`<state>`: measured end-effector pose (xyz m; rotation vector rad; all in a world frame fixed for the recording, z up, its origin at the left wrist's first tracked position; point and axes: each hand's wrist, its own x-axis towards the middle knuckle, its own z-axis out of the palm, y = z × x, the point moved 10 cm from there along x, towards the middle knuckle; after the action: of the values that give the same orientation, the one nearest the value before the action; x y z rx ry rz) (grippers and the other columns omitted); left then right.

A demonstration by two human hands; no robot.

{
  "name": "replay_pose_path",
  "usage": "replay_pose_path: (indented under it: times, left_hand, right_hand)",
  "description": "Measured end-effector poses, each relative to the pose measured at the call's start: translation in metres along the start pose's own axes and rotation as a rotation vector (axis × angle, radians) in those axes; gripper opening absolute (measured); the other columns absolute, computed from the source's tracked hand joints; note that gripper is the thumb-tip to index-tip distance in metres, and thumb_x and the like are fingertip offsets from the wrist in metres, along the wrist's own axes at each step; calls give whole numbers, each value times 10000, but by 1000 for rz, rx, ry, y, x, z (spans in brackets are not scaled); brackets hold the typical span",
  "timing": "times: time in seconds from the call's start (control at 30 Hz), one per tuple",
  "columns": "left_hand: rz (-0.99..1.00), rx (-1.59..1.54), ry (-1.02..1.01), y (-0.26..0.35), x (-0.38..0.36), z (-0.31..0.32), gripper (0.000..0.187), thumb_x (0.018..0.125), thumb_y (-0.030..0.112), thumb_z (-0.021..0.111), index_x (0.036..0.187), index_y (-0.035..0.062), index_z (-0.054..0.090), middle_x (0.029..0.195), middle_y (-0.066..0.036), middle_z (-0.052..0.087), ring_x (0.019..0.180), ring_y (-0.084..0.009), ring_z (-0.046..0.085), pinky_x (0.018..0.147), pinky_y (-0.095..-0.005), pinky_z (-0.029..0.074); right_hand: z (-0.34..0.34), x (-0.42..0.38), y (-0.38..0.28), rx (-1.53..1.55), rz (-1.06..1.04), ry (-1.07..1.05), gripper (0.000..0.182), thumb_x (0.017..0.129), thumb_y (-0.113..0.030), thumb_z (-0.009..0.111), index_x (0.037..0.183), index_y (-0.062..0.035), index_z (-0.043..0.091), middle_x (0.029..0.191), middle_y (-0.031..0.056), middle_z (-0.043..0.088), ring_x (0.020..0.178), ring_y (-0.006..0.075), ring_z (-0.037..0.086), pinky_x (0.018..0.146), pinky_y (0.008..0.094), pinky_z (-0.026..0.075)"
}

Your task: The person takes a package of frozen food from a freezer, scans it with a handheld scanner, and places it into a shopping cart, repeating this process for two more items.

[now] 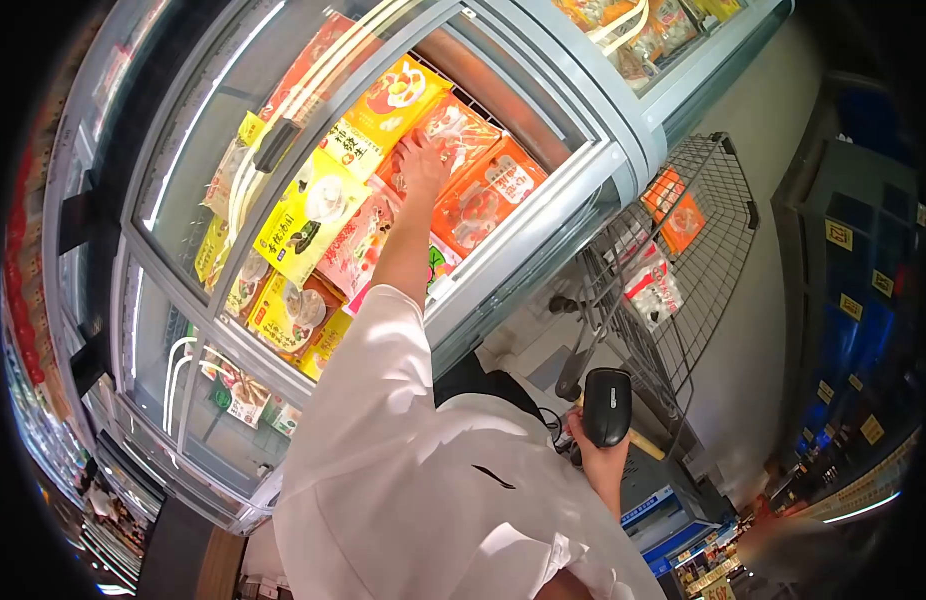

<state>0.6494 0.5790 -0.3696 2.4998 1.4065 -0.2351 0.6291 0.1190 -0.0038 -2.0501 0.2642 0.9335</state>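
Inside an open-topped freezer, my left hand (423, 168) rests on an orange-red packet of frozen food (453, 135), fingers spread over its surface. Beside it lie another orange packet (488, 195) and a yellow packet (391, 100). Nearer my forearm are a second yellow packet (318, 215) and a pink packet (358, 250). Low on the right, my right hand (600, 462) is wrapped round a black handheld barcode scanner (608, 408), whose rounded head faces up. The scanner's handle is mostly hidden by the head and hand.
A sliding glass lid with a dark handle (277, 146) covers the freezer's left part. The freezer's pale frame (533, 255) runs along my right. A wire shopping cart (718, 250) beyond it holds an orange packet (675, 210) and a white-and-red packet (653, 293).
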Motion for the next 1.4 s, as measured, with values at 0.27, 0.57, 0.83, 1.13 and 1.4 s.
replay_pose_path:
  times: [0.27, 0.57, 0.83, 1.13, 1.4]
  left_hand:
    - [-188, -18, 77, -4, -5, -29, 996, 701, 617, 772, 1362, -27, 394, 1259, -222, 468, 1170, -365, 504, 957, -469, 414]
    - [-206, 84, -12, -8, -5, -43, 841, 699, 602, 778, 1253, 31, 507, 1167, -185, 562, 1094, -362, 544, 938, -463, 415]
    - [-64, -183, -128, -5, -16, -30, 713, 739, 500, 776, 1276, 107, 521, 1118, -195, 667, 1221, -351, 516, 997, -479, 421]
    - [164, -146, 201, 48, -98, -210, 514, 839, 401, 717, 1257, 127, 598, 870, -218, 697, 839, -374, 695, 760, -477, 549]
    - [327, -784, -94, 154, -265, -387, 468, 913, 454, 664, 1109, 29, 666, 849, -68, 716, 683, -133, 682, 641, -304, 547]
  right_hand:
    - [0, 0, 4, 50, 44, 57, 172, 816, -19, 744, 975, -1, 682, 882, 41, 702, 808, 119, 646, 766, 282, 512]
    - [-19, -6, 15, 52, 30, 83, 162, 824, -33, 746, 970, 0, 685, 877, 46, 706, 805, 117, 649, 753, 279, 511]
    - [-29, -12, 20, 150, -11, 37, 173, 818, -56, 762, 965, 2, 692, 873, 50, 711, 797, 114, 649, 743, 281, 511]
    - [-103, -31, 47, 266, -148, -3, 218, 815, -77, 785, 987, 1, 676, 894, 45, 708, 816, 109, 638, 751, 272, 502]
    - [-215, -43, 66, 401, -470, -122, 160, 827, -55, 773, 938, 25, 690, 827, 50, 697, 758, 108, 642, 701, 266, 517]
